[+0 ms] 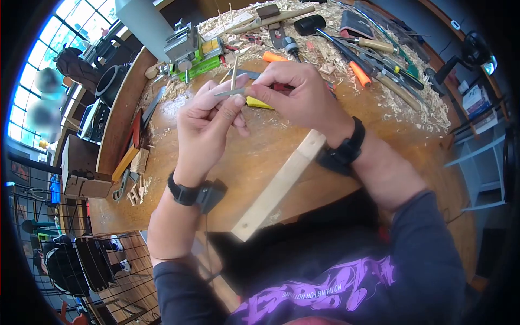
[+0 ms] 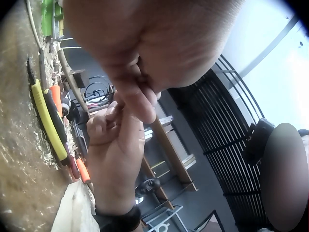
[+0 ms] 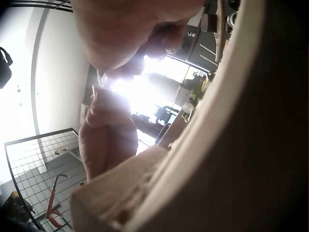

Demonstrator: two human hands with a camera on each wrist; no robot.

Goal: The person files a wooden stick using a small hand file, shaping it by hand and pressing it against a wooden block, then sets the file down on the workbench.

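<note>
Above the table in the head view, the left hand (image 1: 208, 116) pinches a thin light wooden stick (image 1: 234, 76) between thumb and fingers. The right hand (image 1: 298, 95), fingers curled, pinches a small flat greyish piece (image 1: 229, 92) that crosses the stick near the left thumb. Both hands meet closely; in the left wrist view, the left hand (image 2: 159, 43) hides most of the contact with the right hand (image 2: 116, 154). Below the hands, a squared wooden bar (image 1: 281, 184) with a hole near each end lies at the table's front edge.
Wood shavings (image 1: 433, 116) cover the back and right of the table (image 1: 179, 146). A metal vise (image 1: 187, 46) with green parts stands at back left. A black mallet (image 1: 310, 25), orange-handled tools (image 1: 359, 73) and yellow-handled pliers (image 2: 48, 123) lie beyond the hands.
</note>
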